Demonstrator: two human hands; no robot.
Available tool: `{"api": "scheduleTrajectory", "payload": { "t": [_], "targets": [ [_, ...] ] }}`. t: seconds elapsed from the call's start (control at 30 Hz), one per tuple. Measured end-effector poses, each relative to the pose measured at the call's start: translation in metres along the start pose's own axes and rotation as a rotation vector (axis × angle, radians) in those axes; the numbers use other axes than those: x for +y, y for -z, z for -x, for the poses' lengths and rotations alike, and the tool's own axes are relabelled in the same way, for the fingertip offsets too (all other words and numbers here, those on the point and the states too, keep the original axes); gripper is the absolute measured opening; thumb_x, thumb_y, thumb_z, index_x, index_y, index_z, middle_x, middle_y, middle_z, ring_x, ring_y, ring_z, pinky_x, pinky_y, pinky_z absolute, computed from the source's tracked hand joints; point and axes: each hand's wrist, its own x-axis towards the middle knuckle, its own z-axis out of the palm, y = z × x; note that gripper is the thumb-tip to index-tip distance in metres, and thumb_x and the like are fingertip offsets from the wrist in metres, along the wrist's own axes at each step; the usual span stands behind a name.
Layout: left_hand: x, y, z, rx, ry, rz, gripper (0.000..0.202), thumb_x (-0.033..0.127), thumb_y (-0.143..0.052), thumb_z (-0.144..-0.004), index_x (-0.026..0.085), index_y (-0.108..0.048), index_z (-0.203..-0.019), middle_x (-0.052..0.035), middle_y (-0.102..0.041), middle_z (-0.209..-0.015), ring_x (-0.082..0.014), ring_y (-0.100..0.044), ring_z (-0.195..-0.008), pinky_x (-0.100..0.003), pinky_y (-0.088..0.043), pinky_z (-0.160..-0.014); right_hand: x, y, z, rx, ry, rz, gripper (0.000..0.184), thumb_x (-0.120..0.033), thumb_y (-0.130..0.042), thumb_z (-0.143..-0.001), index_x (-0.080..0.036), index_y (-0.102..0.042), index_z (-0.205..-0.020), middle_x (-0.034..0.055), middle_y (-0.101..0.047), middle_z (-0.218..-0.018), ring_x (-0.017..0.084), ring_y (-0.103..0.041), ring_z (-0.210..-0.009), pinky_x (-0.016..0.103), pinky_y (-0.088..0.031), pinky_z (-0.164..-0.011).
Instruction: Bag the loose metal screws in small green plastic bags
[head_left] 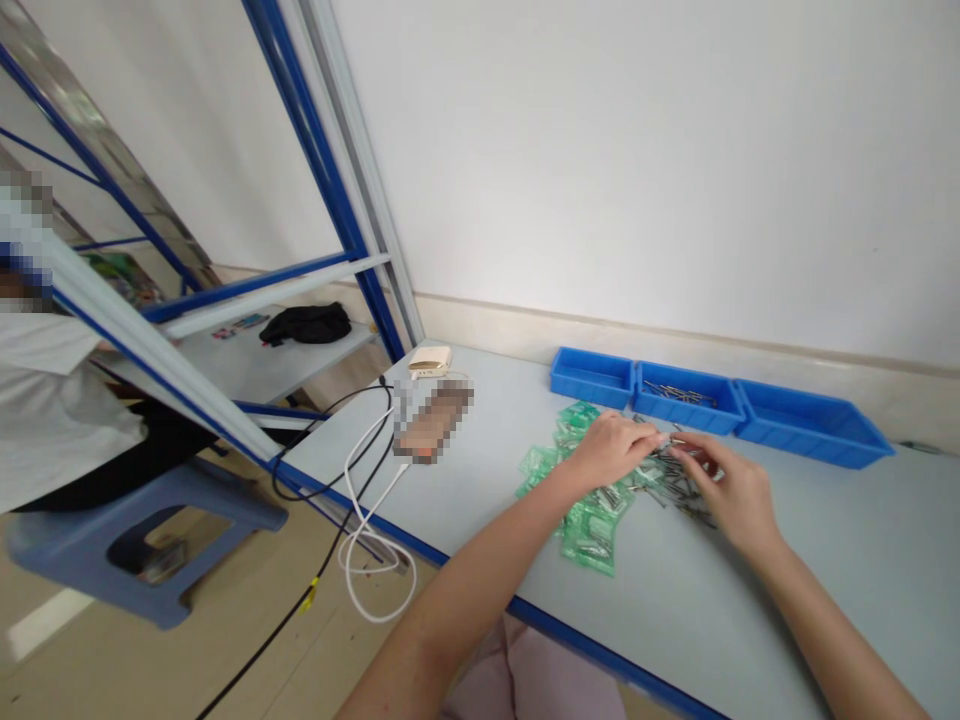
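My left hand [613, 450] reaches over the green clear plastic bags [589, 535], its fingers closed and their tips hidden or too small to read. Close beside it, my right hand [739, 492] pinches thumb against fingers. The fingertips of both hands nearly meet, and something small and greyish shows between them, too small to name. Beneath lies a loose pile of thin metal rods or screws [675, 488], partly covered by my right hand. Several of the green bags have similar metal pieces inside.
Three blue bins stand along the wall: a left bin [592, 378], a middle bin [686, 412] with metal pieces in it, and a right bin [814, 425]. A phone-like object [431, 428], a white box [430, 360] and cables [367, 520] lie left. A person sits beyond the blue frame.
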Motion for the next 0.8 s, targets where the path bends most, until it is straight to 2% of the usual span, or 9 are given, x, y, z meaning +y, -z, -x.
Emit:
{"api": "scheduleTrajectory", "payload": {
  "t": [0.2,0.3,0.4,0.47,0.5,0.53,0.63,0.7,0.8],
  "targets": [
    [0.002,-0.001,-0.004,-0.088,0.002,0.071,0.050,0.032,-0.031,-0.098,0.017,-0.058,-0.060,0.0011,-0.063,-0.061,-0.0119,-0.059,-0.067,-0.026,-0.038,-0.082,0.000,0.001,0.002,-0.017,0.077,0.016,0.045,-0.059,-0.041,-0.084,-0.024,-0.069,-0.081,0.0059,-0.071,-0.083,0.023,-0.064,-0.071,0.033,-0.047,-0.065],
    [0.002,0.022,0.005,0.012,0.119,0.056,0.051,0.037,-0.027,-0.099,0.018,-0.065,-0.071,-0.0001,-0.069,-0.074,-0.0151,-0.061,-0.081,-0.030,-0.037,-0.090,-0.002,0.002,0.000,-0.092,0.002,-0.046,0.046,-0.058,-0.039,-0.085,-0.022,-0.066,-0.073,0.0037,-0.068,-0.068,0.020,-0.060,-0.060,0.031,-0.045,-0.059],
    [-0.004,0.065,0.052,0.344,0.307,0.006,0.053,0.039,-0.012,-0.099,0.021,-0.061,-0.106,-0.0025,-0.067,-0.106,-0.0160,-0.056,-0.101,-0.034,-0.036,-0.095,-0.006,0.007,-0.004,-0.122,-0.088,-0.100,0.049,-0.055,-0.036,-0.087,-0.021,-0.062,-0.065,0.0011,-0.060,-0.054,0.018,-0.055,-0.051,0.029,-0.042,-0.054],
    [-0.012,0.093,0.105,0.559,0.452,-0.150,0.059,0.046,-0.007,-0.097,0.020,-0.059,-0.107,-0.0056,-0.064,-0.110,-0.0190,-0.053,-0.107,-0.038,-0.034,-0.098,-0.010,0.010,-0.006,-0.097,-0.113,-0.127,0.050,-0.054,-0.035,-0.088,-0.020,-0.060,-0.061,0.0007,-0.058,-0.051,0.017,-0.054,-0.051,0.028,-0.041,-0.055],
    [-0.017,0.103,0.134,0.591,0.511,-0.234,0.060,0.049,-0.008,-0.096,0.020,-0.059,-0.107,-0.0067,-0.063,-0.111,-0.0206,-0.052,-0.108,-0.040,-0.032,-0.100,-0.012,0.011,-0.006,-0.082,-0.117,-0.139,0.051,-0.054,-0.035,-0.088,-0.020,-0.059,-0.059,0.0007,-0.057,-0.051,0.017,-0.054,-0.052,0.028,-0.041,-0.056],
    [-0.021,0.111,0.163,0.566,0.553,-0.311,0.058,0.052,-0.011,-0.095,0.021,-0.057,-0.109,-0.0070,-0.062,-0.112,-0.0217,-0.052,-0.108,-0.042,-0.031,-0.101,-0.014,0.012,-0.006,-0.071,-0.118,-0.150,0.051,-0.054,-0.035,-0.089,-0.020,-0.058,-0.058,0.0007,-0.057,-0.051,0.017,-0.054,-0.052,0.028,-0.041,-0.056],
    [-0.036,0.120,0.230,0.330,0.601,-0.461,0.051,0.054,-0.023,-0.093,0.020,-0.051,-0.119,-0.0080,-0.060,-0.116,-0.0239,-0.050,-0.112,-0.047,-0.023,-0.107,-0.019,0.010,-0.003,-0.082,-0.094,-0.175,0.051,-0.054,-0.035,-0.089,-0.020,-0.056,-0.056,0.0006,-0.057,-0.052,0.016,-0.054,-0.053,0.028,-0.040,-0.055],
    [-0.045,0.120,0.253,0.232,0.597,-0.525,0.050,0.052,-0.029,-0.093,0.020,-0.046,-0.126,-0.0090,-0.058,-0.121,-0.0243,-0.048,-0.115,-0.050,-0.019,-0.109,-0.021,0.007,0.000,-0.114,-0.061,-0.181,0.051,-0.053,-0.036,-0.089,-0.020,-0.056,-0.056,0.0004,-0.057,-0.052,0.016,-0.054,-0.053,0.028,-0.040,-0.055],
    [-0.052,0.119,0.260,0.195,0.571,-0.583,0.050,0.051,-0.032,-0.092,0.020,-0.040,-0.132,-0.0096,-0.055,-0.127,-0.0253,-0.046,-0.120,-0.052,-0.016,-0.110,-0.021,0.003,0.004,-0.157,-0.019,-0.168,0.050,-0.052,-0.036,-0.089,-0.021,-0.056,-0.057,-0.0001,-0.057,-0.053,0.016,-0.054,-0.053,0.028,-0.040,-0.055]
  ]
}}
